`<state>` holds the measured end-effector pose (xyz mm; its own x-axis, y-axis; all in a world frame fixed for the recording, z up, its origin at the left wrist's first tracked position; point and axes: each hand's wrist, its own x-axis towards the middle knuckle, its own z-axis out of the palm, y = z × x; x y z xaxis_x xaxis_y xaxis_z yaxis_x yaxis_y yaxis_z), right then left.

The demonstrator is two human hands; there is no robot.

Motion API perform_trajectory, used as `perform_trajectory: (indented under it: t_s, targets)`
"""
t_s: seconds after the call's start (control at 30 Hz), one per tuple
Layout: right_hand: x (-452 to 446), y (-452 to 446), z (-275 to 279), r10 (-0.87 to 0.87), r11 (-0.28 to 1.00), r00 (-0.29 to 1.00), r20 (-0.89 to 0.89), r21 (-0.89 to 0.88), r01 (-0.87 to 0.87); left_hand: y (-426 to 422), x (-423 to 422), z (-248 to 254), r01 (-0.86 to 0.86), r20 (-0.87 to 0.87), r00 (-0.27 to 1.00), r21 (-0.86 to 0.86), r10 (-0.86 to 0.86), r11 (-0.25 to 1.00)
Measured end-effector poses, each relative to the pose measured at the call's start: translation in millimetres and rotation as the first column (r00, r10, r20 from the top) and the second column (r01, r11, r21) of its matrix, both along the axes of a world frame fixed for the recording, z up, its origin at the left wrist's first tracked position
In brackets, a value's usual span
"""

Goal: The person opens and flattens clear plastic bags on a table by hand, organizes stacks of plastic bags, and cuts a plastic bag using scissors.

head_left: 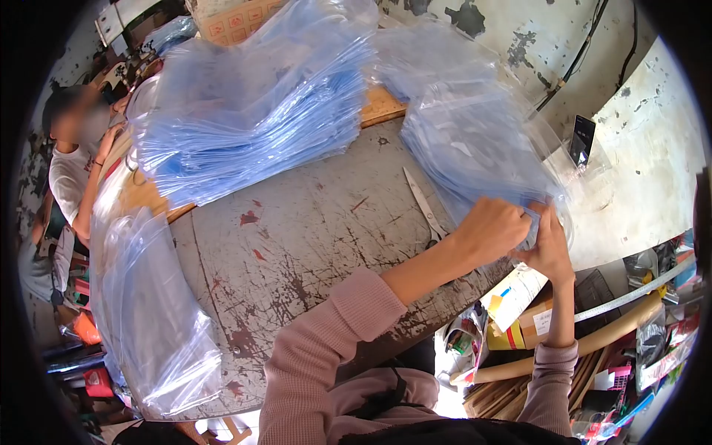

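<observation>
Plastic bags point(475, 144) against both hands point(493, 231) point(550, 248)

i see milky-blue, layered clear plastic bags point(475, 137) and a scuffed grey painted tabletop point(297, 215).
from my distant seat, the bags' stacked edges run in deeper blue stripes; the tabletop is webbed with dark scratches and spotted rust-red. i read dusty pink on the ribbed knit sleeve point(311, 345), orange print on the tan cardboard box point(233, 24), dark blotches over the off-white flaking wall point(549, 30).
</observation>
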<state>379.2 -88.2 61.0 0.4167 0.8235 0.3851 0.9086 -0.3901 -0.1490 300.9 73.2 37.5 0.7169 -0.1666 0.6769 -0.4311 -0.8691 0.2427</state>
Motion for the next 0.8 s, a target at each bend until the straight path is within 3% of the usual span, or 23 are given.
perform_trajectory:
  t_s: [0.13,0.2,0.23,0.3,0.33,0.4,0.43,0.47,0.5,0.53,0.6,0.67,0.7,0.73,0.8]
  targets:
    - [0.0,3.4,-20.1,-0.131,0.989,0.991,0.035,0.078,0.128,0.5,-11.6,7.0,0.029,0.092,0.996,-0.115,-0.018,0.993]
    - [-9.6,8.4,-25.6,-0.232,0.957,0.969,-0.086,0.157,0.243,1.8,-23.9,14.5,0.052,0.136,0.991,-0.358,-0.003,0.932]
    - [-11.2,10.3,-25.6,-0.228,0.957,0.969,-0.095,0.163,0.241,5.6,-27.5,13.0,0.046,0.129,0.992,-0.351,0.000,0.935]
    - [-8.6,10.9,-18.6,-0.184,0.949,0.981,0.062,0.271,0.161,15.2,-30.9,5.2,-0.019,-0.158,0.981,-0.658,-0.114,0.752]
    - [-5.9,12.8,-13.3,-0.183,0.931,0.974,0.137,0.342,0.127,21.5,-28.4,-6.7,-0.021,-0.157,0.982,-0.652,-0.108,0.758]
    - [4.8,-1.8,-1.3,-0.173,0.933,0.971,0.163,0.344,0.108,37.4,-21.0,-32.1,-0.324,-0.504,0.781,-0.832,-0.370,0.450]
    - [11.4,-10.0,5.4,-0.167,0.936,0.968,0.187,0.339,0.096,45.9,-23.3,-30.0,-0.322,-0.500,0.789,-0.831,-0.356,0.453]
    - [16.8,-18.8,10.9,-0.126,0.932,0.929,0.347,0.362,-0.008,57.3,-25.8,-27.8,-0.376,-0.307,0.779,-0.926,-0.547,-0.017]
    - [16.4,-26.9,16.3,-0.092,0.923,0.862,0.498,0.368,-0.114,68.7,-28.6,-24.6,-0.412,-0.038,0.783,-0.779,-0.620,-0.473]
    - [1.1,-31.0,29.3,-0.009,0.903,0.836,0.549,0.364,-0.229,79.7,-30.8,-23.0,-0.333,0.109,0.805,-0.732,-0.584,-0.595]
    - [-37.5,-45.8,48.3,0.138,0.912,0.802,0.581,0.240,-0.331,97.5,-31.5,-24.8,-0.221,0.176,0.845,-0.744,-0.505,-0.630]
    - [-82.8,-53.1,55.9,0.316,0.914,0.852,0.417,0.109,-0.392,114.0,-38.9,-19.1,-0.122,0.242,0.865,-0.749,-0.441,-0.651]
    - [-103.6,-54.3,52.6,0.404,0.899,0.865,0.298,0.047,-0.436,126.1,-51.0,-14.2,-0.155,0.188,0.856,-0.796,-0.482,-0.585]
    - [-117.6,-50.8,42.6,0.477,0.857,0.774,0.417,-0.024,-0.515,138.4,-65.0,-10.4,-0.189,0.129,0.846,-0.835,-0.518,-0.517]
    - [-137.6,-55.9,16.5,0.510,0.854,0.778,0.367,-0.106,-0.509,156.9,-87.7,-5.7,-0.246,0.052,0.829,-0.861,-0.557,-0.446]
